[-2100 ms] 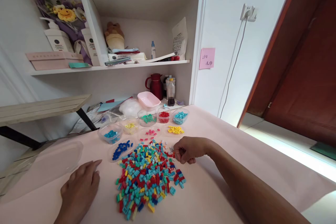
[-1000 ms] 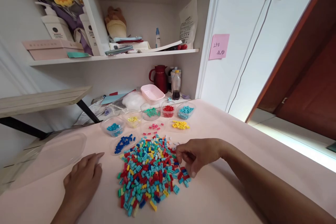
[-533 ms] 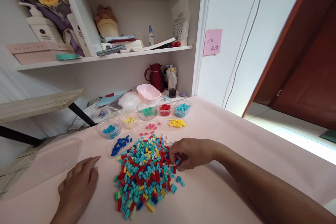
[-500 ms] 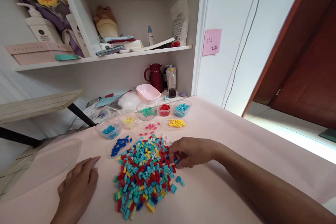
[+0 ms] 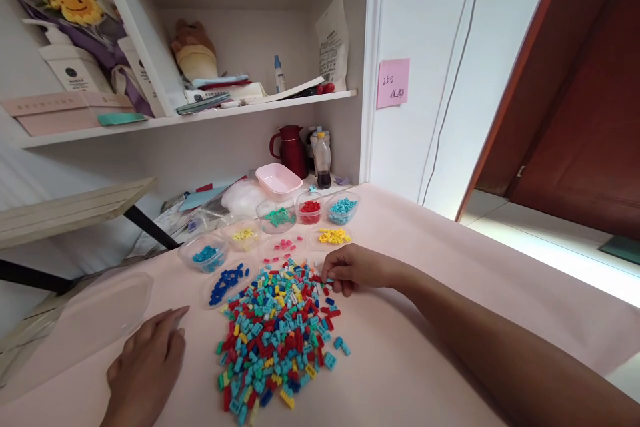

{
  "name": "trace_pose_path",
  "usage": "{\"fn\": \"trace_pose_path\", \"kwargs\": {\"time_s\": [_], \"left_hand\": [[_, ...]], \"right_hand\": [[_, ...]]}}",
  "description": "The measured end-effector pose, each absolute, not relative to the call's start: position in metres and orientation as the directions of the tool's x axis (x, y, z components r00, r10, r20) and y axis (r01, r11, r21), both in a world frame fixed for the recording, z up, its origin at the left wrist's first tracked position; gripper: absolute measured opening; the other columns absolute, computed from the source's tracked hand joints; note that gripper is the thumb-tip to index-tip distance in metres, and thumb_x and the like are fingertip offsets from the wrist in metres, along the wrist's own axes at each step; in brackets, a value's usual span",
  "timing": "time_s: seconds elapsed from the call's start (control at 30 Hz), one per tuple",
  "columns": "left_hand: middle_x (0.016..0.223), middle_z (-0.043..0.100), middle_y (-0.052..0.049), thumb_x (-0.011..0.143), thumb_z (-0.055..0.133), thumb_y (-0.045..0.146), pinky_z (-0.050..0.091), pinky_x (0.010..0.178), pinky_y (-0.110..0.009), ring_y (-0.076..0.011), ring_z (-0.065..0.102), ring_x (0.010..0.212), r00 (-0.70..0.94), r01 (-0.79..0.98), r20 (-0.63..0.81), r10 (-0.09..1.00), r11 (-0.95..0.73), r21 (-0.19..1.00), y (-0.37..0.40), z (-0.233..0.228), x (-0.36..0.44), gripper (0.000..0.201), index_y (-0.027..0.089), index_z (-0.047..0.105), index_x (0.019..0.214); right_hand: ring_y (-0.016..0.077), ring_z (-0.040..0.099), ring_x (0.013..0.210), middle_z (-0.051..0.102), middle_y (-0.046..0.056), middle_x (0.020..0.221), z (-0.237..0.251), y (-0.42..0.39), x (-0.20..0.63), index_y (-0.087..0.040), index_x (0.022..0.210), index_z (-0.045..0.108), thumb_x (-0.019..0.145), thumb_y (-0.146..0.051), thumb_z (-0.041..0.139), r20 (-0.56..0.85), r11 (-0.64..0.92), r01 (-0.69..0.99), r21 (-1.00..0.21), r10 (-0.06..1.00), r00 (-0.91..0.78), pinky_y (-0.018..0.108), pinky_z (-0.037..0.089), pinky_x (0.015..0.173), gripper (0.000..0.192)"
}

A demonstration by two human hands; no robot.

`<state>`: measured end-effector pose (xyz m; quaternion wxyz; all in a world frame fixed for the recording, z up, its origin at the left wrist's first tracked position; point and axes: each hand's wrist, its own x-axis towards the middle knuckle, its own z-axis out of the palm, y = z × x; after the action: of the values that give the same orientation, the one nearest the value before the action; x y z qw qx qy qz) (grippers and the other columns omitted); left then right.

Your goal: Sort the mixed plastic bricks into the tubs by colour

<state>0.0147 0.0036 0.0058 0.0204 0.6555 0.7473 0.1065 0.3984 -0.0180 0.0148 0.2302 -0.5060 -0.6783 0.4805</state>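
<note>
Pink table (image 5: 425, 320): brick pile (image 5: 277, 330) touching rt hand (image 5: 353, 268) fingers (image 5: 330, 275).

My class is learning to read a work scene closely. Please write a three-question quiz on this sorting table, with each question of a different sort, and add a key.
1. True or false: the right hand is at the far right edge of the mixed pile of bricks.
2. Which colour fills the container between the green bricks and the light blue bricks? A yellow, B red, C pink.
3. Fill in: the left hand rests flat on the ____, beside the clear lid.

Key: 1 true; 2 B; 3 table.
</note>
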Motion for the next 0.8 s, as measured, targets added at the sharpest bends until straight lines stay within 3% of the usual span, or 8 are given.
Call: {"fn": "trace_pose_path", "kwargs": {"time_s": [0.4,0.63,0.8], "left_hand": [[0.138,0.051,-0.004,0.091,0.028,0.035,0.033,0.104,-0.048,-0.0279,0.043,0.128,-0.099,0.979,0.157,0.983,0.068,0.194,0.0059,-0.0003,0.0082,0.046,0.029,0.056,0.127],[0.139,0.05,-0.003,0.092,0.026,0.034,0.033,0.104,-0.047,-0.0273,0.043,0.128,-0.11,0.981,0.146,0.983,0.084,0.174,0.0047,0.0019,0.0105,0.047,0.029,0.055,0.129],[0.141,0.049,-0.003,0.093,0.021,0.033,0.034,0.104,-0.046,-0.0258,0.042,0.129,-0.121,0.983,0.126,0.985,0.1,0.156,0.0028,0.0048,0.0134,0.05,0.029,0.055,0.129]], "right_hand": [[0.0104,0.06,0.063,0.065,0.001,0.072,0.0134,-0.0181,0.4011,-0.017,0.083,0.057,0.089,-0.037,0.056,-0.152,0.003,0.304,-0.953,0.862,-0.484,0.022,0.045,0.059,0.021],[0.012,0.064,0.064,0.068,0.003,0.074,0.0174,-0.0192,0.3999,-0.016,0.088,0.057,0.087,-0.053,0.057,-0.144,-0.079,0.144,-0.986,0.838,-0.526,0.022,0.048,0.058,0.037],[0.0119,0.064,0.065,0.069,0.004,0.078,0.0169,-0.0191,0.3971,-0.014,0.095,0.059,0.086,-0.052,0.059,-0.113,-0.117,0.029,-0.993,0.817,-0.565,0.023,0.05,0.059,0.039]]}}
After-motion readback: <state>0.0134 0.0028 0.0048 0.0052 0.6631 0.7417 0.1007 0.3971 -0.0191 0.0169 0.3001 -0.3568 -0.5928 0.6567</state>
